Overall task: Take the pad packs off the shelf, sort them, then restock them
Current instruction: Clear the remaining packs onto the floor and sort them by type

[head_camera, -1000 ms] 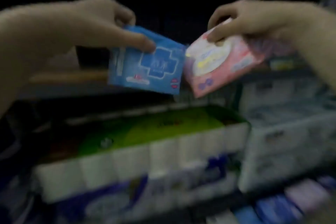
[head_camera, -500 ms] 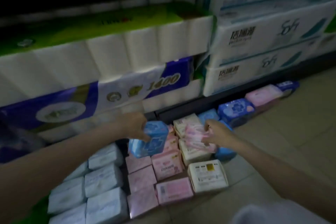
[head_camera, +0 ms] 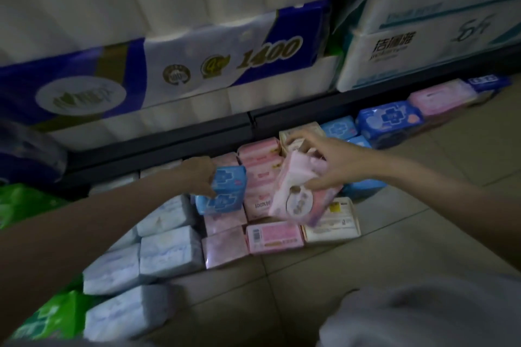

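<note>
Both hands have dropped closer to the sorted rows on the tiled floor [head_camera: 352, 270] below the black shelf edge [head_camera: 158, 146]. Left hand [head_camera: 197, 175] grips a blue plastic pad pack [head_camera: 225, 191], fingers curled round it, just left of the pink row. Right hand [head_camera: 329, 163] pinches a pink-and-white pad pack [head_camera: 298, 197] above that row. Sorting looks well under way: pale blue, pink, cream and blue groups already lie by the shelf edge; restocking appears not yet begun.
</note>
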{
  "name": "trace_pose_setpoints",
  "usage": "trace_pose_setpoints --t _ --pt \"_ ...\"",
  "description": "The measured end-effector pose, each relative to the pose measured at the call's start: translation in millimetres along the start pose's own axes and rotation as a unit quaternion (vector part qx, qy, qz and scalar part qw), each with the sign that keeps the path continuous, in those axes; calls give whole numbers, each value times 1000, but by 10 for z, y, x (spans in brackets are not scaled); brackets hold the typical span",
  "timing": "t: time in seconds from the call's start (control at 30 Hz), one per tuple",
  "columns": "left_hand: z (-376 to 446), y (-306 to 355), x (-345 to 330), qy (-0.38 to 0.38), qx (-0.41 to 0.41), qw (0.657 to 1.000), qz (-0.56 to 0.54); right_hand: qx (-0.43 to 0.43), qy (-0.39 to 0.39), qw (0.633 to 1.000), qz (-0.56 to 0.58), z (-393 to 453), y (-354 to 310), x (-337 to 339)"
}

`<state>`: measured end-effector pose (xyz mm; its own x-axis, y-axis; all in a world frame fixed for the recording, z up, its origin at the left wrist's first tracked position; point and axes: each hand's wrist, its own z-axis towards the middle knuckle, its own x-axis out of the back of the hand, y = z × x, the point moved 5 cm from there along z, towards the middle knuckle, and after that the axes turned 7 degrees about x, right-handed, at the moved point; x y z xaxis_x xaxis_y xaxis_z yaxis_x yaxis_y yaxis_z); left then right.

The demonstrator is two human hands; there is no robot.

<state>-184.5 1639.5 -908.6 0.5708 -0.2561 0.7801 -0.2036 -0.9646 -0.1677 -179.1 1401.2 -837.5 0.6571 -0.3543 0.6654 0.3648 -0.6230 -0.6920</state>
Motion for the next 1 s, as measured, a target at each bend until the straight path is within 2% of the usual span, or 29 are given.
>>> trace_pose_setpoints --t 0.07,0.13,0.17,0.2,0.27,0.33,0.43,0.53,0.67,0.77,0.8,0.9,1.0 --pt "-99 -1 -114 13 13 999 44 -19 -123 992 9 24 -119 -345" --pt "-210 24 -135 113 -3 991 72 -11 -215 976 -35 59 -157 -737" --pt "-290 73 -127 145 -31 987 70 -2 -243 968 -64 87 -137 -911" --pt "-359 152 -96 211 -66 973 63 10 -257 962 -93 117 -121 -1046" --pt "-445 353 -186 206 -144 965 81 39 -245 957 -153 176 -90 -1181" --pt "-535 577 -394 176 -182 964 79 58 -186 962 -192 255 -71 -1158" --pt "-480 717 -683 171 -186 964 87 70 -101 965 -230 325 -53 -1029" --pt "-340 850 -690 206 -166 955 133 93 -74 957 -264 250 -70 -1052" --pt "-245 969 -818 160 -127 970 132 181 -28 918 -352 61 -49 -1268" --pt "-169 965 -794 197 -94 970 105 230 -24 882 -411 -72 175 -1437" --pt "-168 965 -758 204 -89 970 103 231 -24 881 -412 -105 244 -1477" --pt "-148 948 -722 196 -77 975 73 175 -18 911 -374 -133 414 -1530" --pt "-140 952 -732 197 -77 976 48 113 -52 938 -324 -141 516 -1563"
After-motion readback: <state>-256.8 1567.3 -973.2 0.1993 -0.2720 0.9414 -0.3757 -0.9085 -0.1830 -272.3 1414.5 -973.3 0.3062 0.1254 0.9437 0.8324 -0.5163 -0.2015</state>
